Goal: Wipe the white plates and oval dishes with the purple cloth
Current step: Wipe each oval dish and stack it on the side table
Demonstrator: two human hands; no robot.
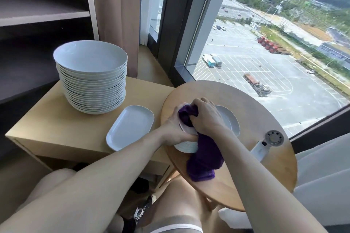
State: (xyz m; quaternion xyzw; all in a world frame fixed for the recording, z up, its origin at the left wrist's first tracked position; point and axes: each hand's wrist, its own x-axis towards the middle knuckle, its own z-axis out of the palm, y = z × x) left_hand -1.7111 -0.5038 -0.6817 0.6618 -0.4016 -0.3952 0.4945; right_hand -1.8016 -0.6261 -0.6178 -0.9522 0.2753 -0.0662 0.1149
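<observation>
Cloth (203, 159), crumpled, on glossy plate (187, 129)

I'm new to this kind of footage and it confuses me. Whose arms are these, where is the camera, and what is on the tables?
There is no machine here. These are a person's two bare arms, filmed by one wide-angle camera worn on their head and looking down.

The left hand holds a white dish by its edge over a low pile of dishes on the round table. The right hand grips the purple cloth and presses it onto that dish, while the rest of the cloth hangs towards the person. A small white handheld fan also lies on that table.

On the side table to the left stand a tall stack of white plates and, beside it, one oval dish.
</observation>
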